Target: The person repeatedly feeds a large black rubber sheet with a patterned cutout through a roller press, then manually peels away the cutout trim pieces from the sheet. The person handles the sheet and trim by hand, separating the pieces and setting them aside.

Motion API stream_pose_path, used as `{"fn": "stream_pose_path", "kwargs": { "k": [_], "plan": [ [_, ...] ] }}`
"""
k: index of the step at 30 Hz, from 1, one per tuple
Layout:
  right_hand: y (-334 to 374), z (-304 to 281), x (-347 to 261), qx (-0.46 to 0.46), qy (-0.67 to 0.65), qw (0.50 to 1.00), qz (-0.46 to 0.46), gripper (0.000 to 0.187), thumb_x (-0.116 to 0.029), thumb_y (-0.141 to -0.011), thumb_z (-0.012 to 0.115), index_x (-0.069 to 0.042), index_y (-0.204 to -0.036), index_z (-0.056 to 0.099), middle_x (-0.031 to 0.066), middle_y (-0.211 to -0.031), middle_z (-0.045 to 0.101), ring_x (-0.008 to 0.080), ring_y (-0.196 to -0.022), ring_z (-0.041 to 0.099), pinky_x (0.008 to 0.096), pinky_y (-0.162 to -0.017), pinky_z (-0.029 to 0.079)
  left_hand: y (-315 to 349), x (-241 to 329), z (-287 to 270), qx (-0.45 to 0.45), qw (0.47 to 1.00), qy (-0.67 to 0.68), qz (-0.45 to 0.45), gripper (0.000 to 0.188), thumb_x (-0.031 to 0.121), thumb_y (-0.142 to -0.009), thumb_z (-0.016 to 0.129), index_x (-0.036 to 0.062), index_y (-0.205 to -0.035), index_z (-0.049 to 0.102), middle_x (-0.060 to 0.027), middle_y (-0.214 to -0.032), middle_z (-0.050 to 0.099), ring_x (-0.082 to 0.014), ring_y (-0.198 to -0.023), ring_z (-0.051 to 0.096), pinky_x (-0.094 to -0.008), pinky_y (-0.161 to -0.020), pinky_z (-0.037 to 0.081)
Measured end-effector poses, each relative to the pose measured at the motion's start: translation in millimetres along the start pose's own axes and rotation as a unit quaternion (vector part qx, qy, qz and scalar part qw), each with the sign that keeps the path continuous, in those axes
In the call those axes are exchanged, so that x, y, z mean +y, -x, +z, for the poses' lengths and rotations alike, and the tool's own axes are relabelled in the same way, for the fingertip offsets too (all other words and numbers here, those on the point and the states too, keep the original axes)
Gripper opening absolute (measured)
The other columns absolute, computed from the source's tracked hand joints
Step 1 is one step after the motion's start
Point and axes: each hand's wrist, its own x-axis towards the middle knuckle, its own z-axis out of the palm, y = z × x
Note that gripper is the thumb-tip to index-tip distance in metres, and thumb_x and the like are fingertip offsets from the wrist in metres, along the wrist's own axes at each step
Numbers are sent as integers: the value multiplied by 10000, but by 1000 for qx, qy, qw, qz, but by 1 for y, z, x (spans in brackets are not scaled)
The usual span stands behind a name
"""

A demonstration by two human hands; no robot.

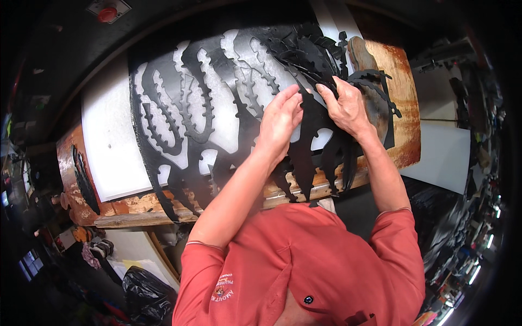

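Observation:
A black, flexible-looking sheet (220,142) with long curved cut-outs and notched edges is spread over the bench, its pointed strips hanging over the near edge. My left hand (279,122) rests on its middle, fingers stretched and slightly bent beside a dark strip (308,117). My right hand (346,106) is just to the right, fingers curled at the sheet's material, with thumb and forefinger at the black edge. What lies beneath the fingers is partly hidden. Beyond both hands is a tangled heap of black offcuts (310,51).
White boards (111,146) lie beneath the sheet on a worn wooden bench (405,103). A notched black strip (383,92) rests at right, and another black piece (84,179) at far left. A red push button (107,14) is at the upper left. Below the bench sits a black plastic bag (147,293).

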Motion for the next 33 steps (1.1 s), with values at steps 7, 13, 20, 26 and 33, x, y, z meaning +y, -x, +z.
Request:
{"fn": "stream_pose_path", "kwargs": {
  "k": [7, 13, 20, 26, 33],
  "plan": [
    [-12, -29, 7, -46, -257, 946, 191, 275, -285, -1077, 667, -30, -985, 716, -15, -815, 676, 74, -762, 598, 265, -707, 504, 20, 13, 5, -13, 943, -253, 214, 419, 144, -1056, 648, -77, -1410, 613, -157, -1402, 676, -209, -1289, 629, -331, -1074, 503],
    [-11, -23, 8, -62, -357, 918, 164, 221, -243, -1080, 667, -33, -1041, 724, -20, -892, 692, 53, -809, 594, 233, -739, 497, -18, 5, 36, -67, 958, -243, 138, 632, 205, -974, 779, -125, -1452, 531, -207, -1246, 716, -200, -1087, 725, -334, -931, 597],
    [-8, -12, 11, -50, -327, 934, 139, 232, -246, -1075, 667, -22, -1096, 721, -22, -933, 711, 50, -834, 602, 237, -732, 499, -40, -15, 35, -50, 952, -241, 184, 413, 119, -981, 740, -73, -1340, 667, -111, -1016, 787, -145, -867, 736, -301, -809, 615],
    [-20, -36, 9, 5, -262, 956, 135, 236, -258, -1073, 664, -56, -952, 682, -34, -802, 652, 54, -721, 568, 243, -651, 464, -39, -11, 33, 7, 975, -192, 111, 180, 47, -1034, 645, -73, -1161, 691, -56, -923, 735, -107, -777, 698, -269, -732, 611],
    [-35, -56, 17, 62, -235, 958, 151, 263, -256, -1073, 670, -68, -888, 680, -35, -792, 646, 49, -729, 568, 231, -660, 465, -37, -3, 27, -16, 988, -112, 106, 94, 49, -1051, 626, -35, -1013, 645, -25, -805, 645, -95, -686, 652, -281, -709, 619]
  ]
}}
